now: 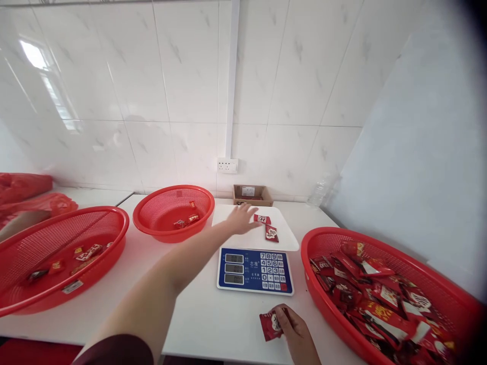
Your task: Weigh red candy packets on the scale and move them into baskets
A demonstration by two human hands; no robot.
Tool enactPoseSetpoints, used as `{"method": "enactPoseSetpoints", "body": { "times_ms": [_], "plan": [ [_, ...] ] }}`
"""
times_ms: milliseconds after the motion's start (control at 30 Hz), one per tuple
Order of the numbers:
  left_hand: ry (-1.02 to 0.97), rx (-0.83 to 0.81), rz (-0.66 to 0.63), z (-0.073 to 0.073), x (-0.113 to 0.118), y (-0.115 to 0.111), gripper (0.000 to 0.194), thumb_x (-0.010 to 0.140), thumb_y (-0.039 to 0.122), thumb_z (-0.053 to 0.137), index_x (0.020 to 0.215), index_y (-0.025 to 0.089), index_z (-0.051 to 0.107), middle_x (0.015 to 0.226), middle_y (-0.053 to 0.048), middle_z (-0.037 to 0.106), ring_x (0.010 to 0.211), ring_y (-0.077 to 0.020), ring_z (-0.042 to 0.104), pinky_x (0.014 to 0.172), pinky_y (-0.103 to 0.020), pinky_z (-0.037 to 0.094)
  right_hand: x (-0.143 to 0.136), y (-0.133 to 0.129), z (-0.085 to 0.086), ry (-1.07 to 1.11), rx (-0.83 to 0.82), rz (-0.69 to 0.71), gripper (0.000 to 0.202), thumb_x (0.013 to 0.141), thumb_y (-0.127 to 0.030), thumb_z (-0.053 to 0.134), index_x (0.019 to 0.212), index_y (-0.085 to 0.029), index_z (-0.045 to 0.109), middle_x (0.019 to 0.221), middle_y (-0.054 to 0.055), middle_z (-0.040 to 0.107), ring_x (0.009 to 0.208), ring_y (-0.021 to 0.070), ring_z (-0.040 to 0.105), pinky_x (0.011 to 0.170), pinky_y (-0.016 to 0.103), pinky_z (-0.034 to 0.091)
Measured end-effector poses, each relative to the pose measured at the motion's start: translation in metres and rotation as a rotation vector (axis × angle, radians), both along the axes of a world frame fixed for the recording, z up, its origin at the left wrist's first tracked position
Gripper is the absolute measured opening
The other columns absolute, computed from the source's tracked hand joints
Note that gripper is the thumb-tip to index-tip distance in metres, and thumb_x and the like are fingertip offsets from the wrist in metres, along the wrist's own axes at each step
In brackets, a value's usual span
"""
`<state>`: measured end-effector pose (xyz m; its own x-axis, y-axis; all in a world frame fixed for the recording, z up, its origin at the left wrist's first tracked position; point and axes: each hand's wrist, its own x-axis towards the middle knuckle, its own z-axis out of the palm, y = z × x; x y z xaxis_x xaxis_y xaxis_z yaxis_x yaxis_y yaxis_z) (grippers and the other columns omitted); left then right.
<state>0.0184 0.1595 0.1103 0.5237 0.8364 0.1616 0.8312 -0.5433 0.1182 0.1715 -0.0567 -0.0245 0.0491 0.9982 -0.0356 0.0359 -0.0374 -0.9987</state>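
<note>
Likely light, soft, slippery packet, best held by edge; we pinch it in right grip, left grip spread empty over scale.

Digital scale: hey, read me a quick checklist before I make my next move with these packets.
1. Right hand has a good hold: ok, it pinches a red packet.
2. Left hand off the white pan: not ok, it's over the pan, fingers spread.
3. Two packets fully on the pan: ok.
4. Digital scale readings: cannot tell, digits too faint.
5. Right-hand basket stocked: ok, many packets inside.
</note>
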Motion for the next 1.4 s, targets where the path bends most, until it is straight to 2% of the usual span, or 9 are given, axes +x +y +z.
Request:
{"method": "enactPoseSetpoints", "body": {
  "times_ms": [200, 500, 667, 800, 933, 1033, 1167, 1233, 1400],
  "plan": [
    [0.031, -0.066, -0.069, -0.019, 0.066, -0.006, 0.057, 0.08, 0.063, 0.039, 0.121, 0.025, 0.048, 0.13, -0.012, 0.043, 0.123, -0.0313, 0.032, 0.096, -0.048, 0.03, -0.004, -0.002, 0.002, -0.007, 0.008, -0.022, 0.044, 0.07, -0.062, 0.051, 0.06, -0.019, 0.05, 0.053, -0.004, 0.043, 0.051, 0.0116, 0.038, 0.049, 0.023, 0.034],
    [0.03, -0.068, 0.06, -0.011, 0.053, -0.011, 0.03, 0.089, 0.033, 0.05, 0.114, 0.016, 0.05, 0.112, -0.008, 0.054, 0.094, -0.0204, 0.056, 0.079, -0.04, 0.047, -0.004, -0.001, 0.005, -0.038, 0.002, -0.014, 0.045, 0.069, -0.064, 0.05, 0.06, -0.019, 0.051, 0.052, -0.004, 0.044, 0.05, 0.0121, 0.04, 0.05, 0.023, 0.035],
    [-0.042, -0.02, 0.174, 0.014, 0.014, -0.006, 0.032, 0.089, 0.036, 0.048, 0.114, 0.016, 0.05, 0.112, -0.008, 0.053, 0.095, -0.0208, 0.055, 0.079, -0.04, 0.046, -0.005, -0.004, 0.008, -0.065, 0.009, -0.021, 0.045, 0.069, -0.063, 0.05, 0.06, -0.019, 0.052, 0.053, -0.004, 0.045, 0.051, 0.0126, 0.041, 0.05, 0.023, 0.035],
    [-0.112, 0.037, 0.393, 0.036, -0.053, 0.005, 0.034, 0.09, 0.043, 0.04, 0.115, 0.021, 0.047, 0.111, -0.01, 0.055, 0.098, -0.0239, 0.055, 0.077, -0.036, 0.045, -0.005, -0.006, 0.009, -0.054, 0.015, 0.002, 0.043, 0.071, -0.061, 0.05, 0.06, -0.019, 0.051, 0.053, -0.004, 0.045, 0.052, 0.0122, 0.041, 0.051, 0.023, 0.035],
    [-0.152, 0.069, 0.574, 0.036, -0.116, -0.003, 0.038, 0.085, 0.044, 0.045, 0.112, 0.019, 0.049, 0.115, -0.015, 0.052, 0.104, -0.0325, 0.05, 0.075, -0.04, 0.045, -0.005, -0.003, 0.006, -0.068, 0.0, 0.002, 0.042, 0.074, -0.059, 0.048, 0.062, -0.019, 0.05, 0.054, -0.004, 0.044, 0.052, 0.0115, 0.04, 0.051, 0.022, 0.033],
    [-0.216, 0.155, 0.562, 0.023, -0.132, -0.029, 0.038, 0.087, 0.041, 0.04, 0.116, 0.017, 0.046, 0.125, -0.014, 0.046, 0.117, -0.0323, 0.04, 0.087, -0.04, 0.04, -0.009, -0.003, 0.004, -0.093, 0.011, 0.004, 0.041, 0.076, -0.057, 0.046, 0.064, -0.018, 0.052, 0.055, -0.004, 0.045, 0.052, 0.0115, 0.041, 0.05, 0.022, 0.034],
    [-0.354, 0.27, 0.438, -0.01, -0.121, -0.082, 0.032, 0.091, 0.035, 0.027, 0.112, 0.021, 0.046, 0.12, -0.008, 0.051, 0.115, -0.0228, 0.043, 0.093, -0.032, 0.038, -0.01, -0.007, 0.016, -0.126, 0.055, 0.016, 0.039, 0.08, -0.052, 0.043, 0.07, -0.017, 0.055, 0.057, -0.002, 0.05, 0.052, 0.0121, 0.045, 0.049, 0.023, 0.037],
    [-0.569, 0.35, 0.302, -0.034, -0.109, -0.108, 0.027, 0.09, 0.036, 0.031, 0.099, 0.022, 0.051, 0.099, -0.007, 0.06, 0.096, -0.0212, 0.055, 0.081, -0.031, 0.046, -0.001, -0.009, 0.038, -0.192, 0.098, 0.006, 0.036, 0.081, -0.049, 0.043, 0.073, -0.017, 0.058, 0.059, -0.001, 0.053, 0.054, 0.013, 0.048, 0.051, 0.023, 0.038],
    [-0.733, 0.17, -0.074, -0.09, -0.076, -0.15, 0.017, 0.088, 0.031, 0.039, 0.091, 0.023, 0.054, 0.071, -0.001, 0.061, 0.058, -0.0145, 0.057, 0.055, -0.025, 0.048, 0.058, 0.002, 0.125, -0.512, 0.219, -0.219, 0.034, 0.081, -0.047, 0.044, 0.08, -0.018, 0.061, 0.078, 0.005, 0.066, 0.074, 0.0195, 0.059, 0.067, 0.027, 0.043]
  ]
}}
